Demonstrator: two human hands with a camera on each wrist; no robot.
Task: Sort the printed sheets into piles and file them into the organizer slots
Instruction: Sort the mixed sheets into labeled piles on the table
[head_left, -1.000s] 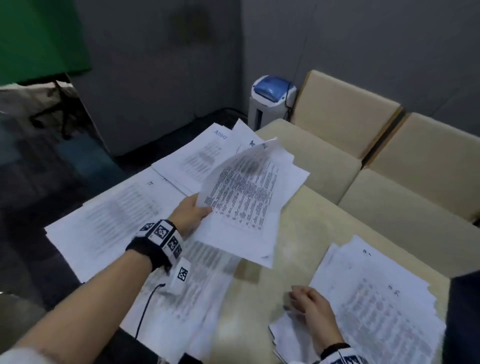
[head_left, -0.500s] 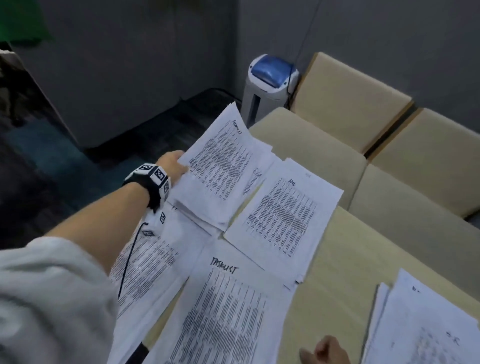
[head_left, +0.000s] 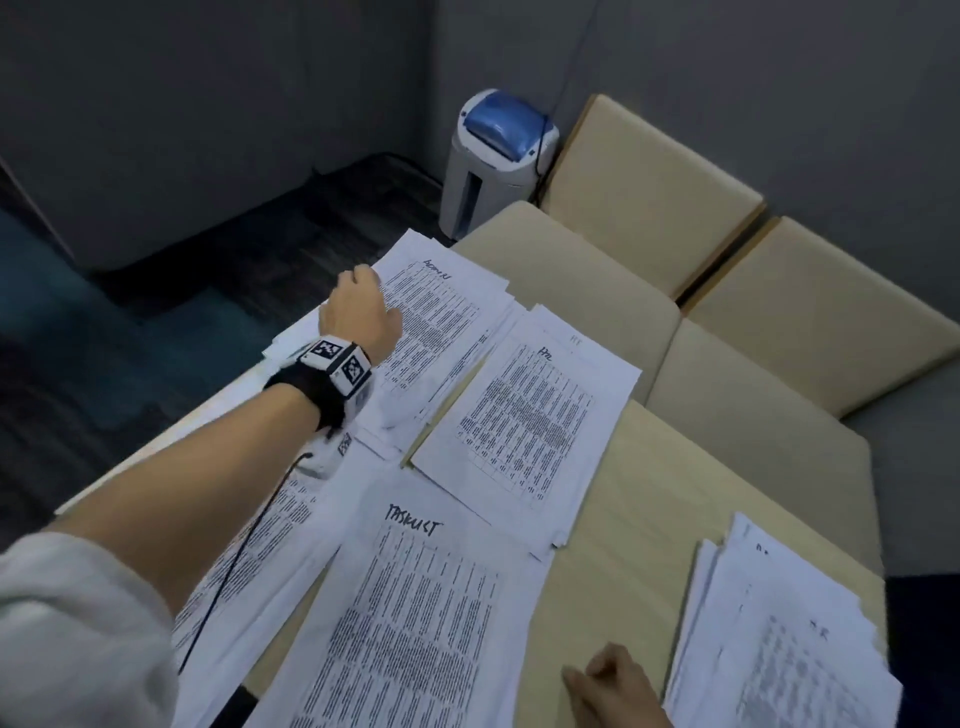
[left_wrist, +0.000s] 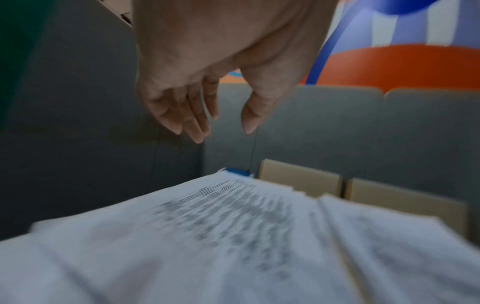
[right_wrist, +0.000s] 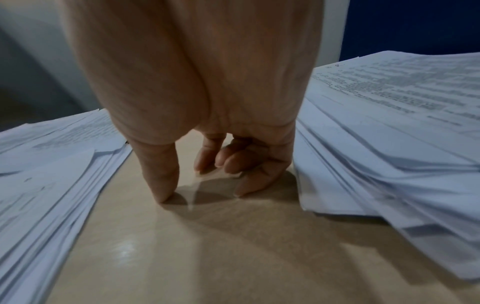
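Observation:
Several piles of printed sheets lie on the beige table (head_left: 628, 519). My left hand (head_left: 363, 306) hovers over the left edge of the far pile (head_left: 447, 322), which has a handwritten heading. In the left wrist view, that hand (left_wrist: 221, 129) has relaxed fingers and holds nothing above the far pile (left_wrist: 233, 236). A second pile (head_left: 530, 431) lies to its right, and a pile headed TASKLIST (head_left: 410, 623) lies nearer. My right hand (head_left: 608, 680) rests on bare table with loosely curled fingers (right_wrist: 249, 185) beside a thick loose stack (head_left: 779, 649). No organizer is in view.
More sheets (head_left: 249, 571) lie under my left forearm at the table's left edge. A white and blue shredder (head_left: 498, 156) stands on the floor beyond the table. Beige seat cushions (head_left: 649, 176) line the table's far and right sides.
My left hand carried a sheaf of sheets to the far pile, laid it there and let go. My right hand stayed on the table by the loose stack.

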